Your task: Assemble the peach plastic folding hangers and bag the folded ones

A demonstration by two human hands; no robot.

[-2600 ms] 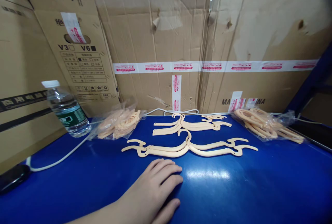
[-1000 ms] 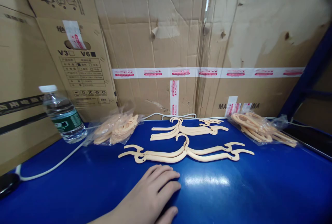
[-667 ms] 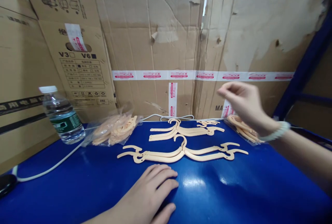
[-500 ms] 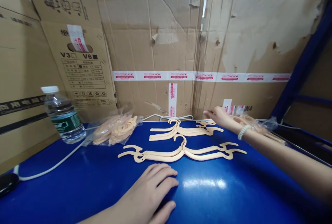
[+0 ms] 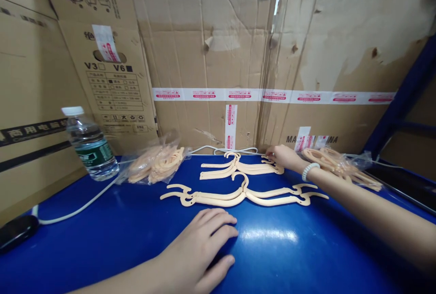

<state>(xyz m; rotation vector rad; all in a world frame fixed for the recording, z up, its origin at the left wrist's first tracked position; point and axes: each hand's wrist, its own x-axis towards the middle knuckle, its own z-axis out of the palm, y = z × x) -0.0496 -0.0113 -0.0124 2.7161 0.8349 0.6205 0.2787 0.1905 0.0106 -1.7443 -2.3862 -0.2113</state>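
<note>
On the blue tabletop, my left hand lies palm down with fingers apart and holds nothing. Just beyond it is a beige folding hanger with its arms spread and hooked ends on both sides. Behind that lies another beige hanger; its left arms have no hooked end pieces. My right hand, with a pale beaded bracelet at the wrist, reaches to the back of the table. Its fingers curl down and close on small beige hanger pieces there; the fingertips are partly hidden. The hand also covers the right end of the rear hanger.
Plastic bags of beige hanger parts lie at left and right. A water bottle stands at the left, near a white cable and a black object. Cardboard sheets wall the back; a dark flat object lies right.
My right hand has come down and slightly left, from above the small pieces onto them, covering the rear hanger's right end. The left hand stays resting on the table. The view has shifted slightly.
</note>
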